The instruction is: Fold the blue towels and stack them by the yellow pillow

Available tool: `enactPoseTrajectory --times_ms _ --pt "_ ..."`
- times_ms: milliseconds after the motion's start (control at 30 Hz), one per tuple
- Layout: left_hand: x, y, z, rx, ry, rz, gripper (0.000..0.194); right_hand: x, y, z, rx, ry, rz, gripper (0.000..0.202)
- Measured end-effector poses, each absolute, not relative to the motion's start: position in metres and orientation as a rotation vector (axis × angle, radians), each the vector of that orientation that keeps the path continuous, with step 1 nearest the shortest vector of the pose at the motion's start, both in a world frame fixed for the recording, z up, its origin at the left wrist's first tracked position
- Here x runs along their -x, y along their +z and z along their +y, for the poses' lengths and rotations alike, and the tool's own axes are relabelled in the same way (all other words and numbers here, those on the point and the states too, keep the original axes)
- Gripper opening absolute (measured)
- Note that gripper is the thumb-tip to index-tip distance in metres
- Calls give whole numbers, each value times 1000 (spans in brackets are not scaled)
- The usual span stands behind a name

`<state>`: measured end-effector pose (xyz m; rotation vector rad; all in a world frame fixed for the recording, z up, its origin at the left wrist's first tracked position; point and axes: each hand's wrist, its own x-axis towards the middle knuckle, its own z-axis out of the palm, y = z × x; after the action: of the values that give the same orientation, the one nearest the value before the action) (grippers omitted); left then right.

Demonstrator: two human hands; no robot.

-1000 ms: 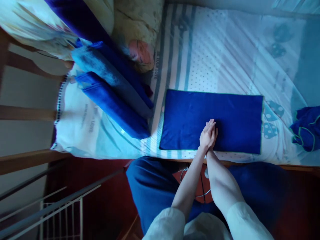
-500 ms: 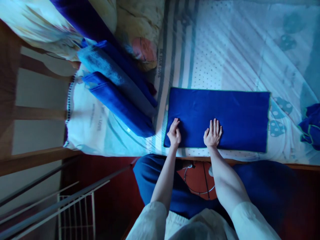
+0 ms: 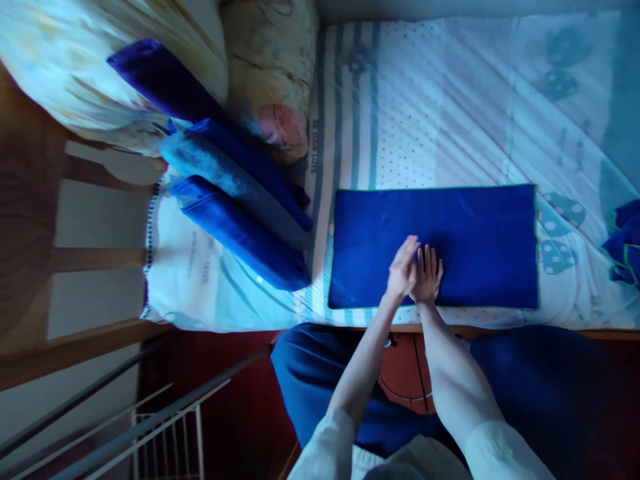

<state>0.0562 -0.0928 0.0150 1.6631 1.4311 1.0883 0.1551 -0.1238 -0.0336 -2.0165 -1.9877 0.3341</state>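
A: Head view. What lies beneath the hands?

B: A blue cloth (image 3: pixel 480 247), green-edged, spread as a rectangle along the near side of the bed (image 3: pixel 440 100). Folded garments (image 3: pixel 250 243) lie to its left, apart from it; a crumpled cloth (image 3: pixel 625 243) lies to its right.

A: And the hands?

B: The right hand (image 3: pixel 429 273) is palm down on the blue cloth near its front edge, fingers straight and slightly parted. The left hand (image 3: pixel 403 270) is tilted, fingers straight and together, close beside the right. Neither pinches anything. Whether the left presses on the fabric cannot be told.

A: The step is presumably smoothing. How is it done well?

B: The right palm probably serves best as an anchor, with light, even weight. The left palm should lie flat and sweep outward, toward the faint creases at left. Dragging fingertips could ruck the fabric or skew its front edge.
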Motion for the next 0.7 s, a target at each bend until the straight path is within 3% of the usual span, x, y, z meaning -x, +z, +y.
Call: enactPoseTrajectory --times_ms 133,233,400,700 --pt "-116 4 -45 -1734 974 1200 54 -162 -50 -128 2048 410 -1964 49" --pt "-109 -18 -25 -1666 989 1280 53 -160 -46 -129 1990 391 -2010 50" --pt "-29 -39 -19 -1614 1079 1511 49 -151 -22 -124 1972 265 -1999 57" --pt "105 -26 -5 -1474 961 2077 51 -151 -17 -123 1959 295 -1977 59"
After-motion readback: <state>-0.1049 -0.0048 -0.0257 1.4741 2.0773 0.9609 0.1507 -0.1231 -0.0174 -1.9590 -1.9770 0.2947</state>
